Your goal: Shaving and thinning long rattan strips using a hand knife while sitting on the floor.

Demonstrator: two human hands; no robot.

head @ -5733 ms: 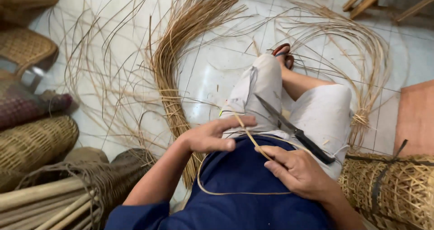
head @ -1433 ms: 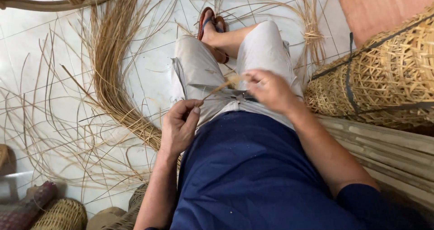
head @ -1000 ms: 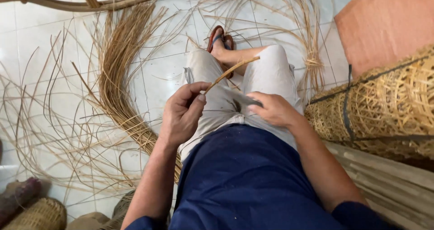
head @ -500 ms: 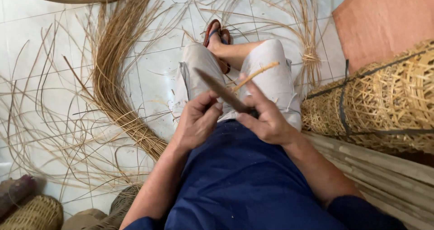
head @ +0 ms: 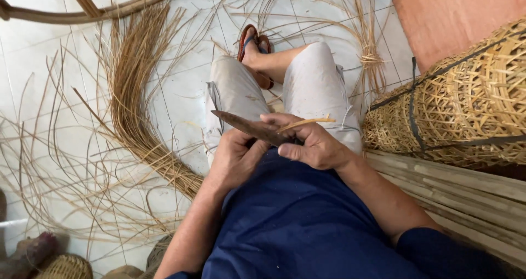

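**Knife and cane strip held over the lap**

Fingers (head: 285, 150) of the right hand (head: 309, 144) are clamped around the handle of a knife (head: 249, 128), whose dark blade points left and slightly up across the lap. The same hand's forefinger lies over a thin cane strip (head: 304, 123), whose frayed pale end sticks out to the right above the knuckles. Just beside it, touching the underside of the blade, the left hand (head: 235, 158) is curled shut; what its fingers grip is hidden, though the strip seems to run into them. Both hands rest over the light shorts, just above the blue shirt. On the tiled floor (head: 186, 87) to the left lies a curved bundle of cane (head: 134, 92) among loose strands. A woven basket (head: 466, 103) lies on its side at right, near the right forearm.
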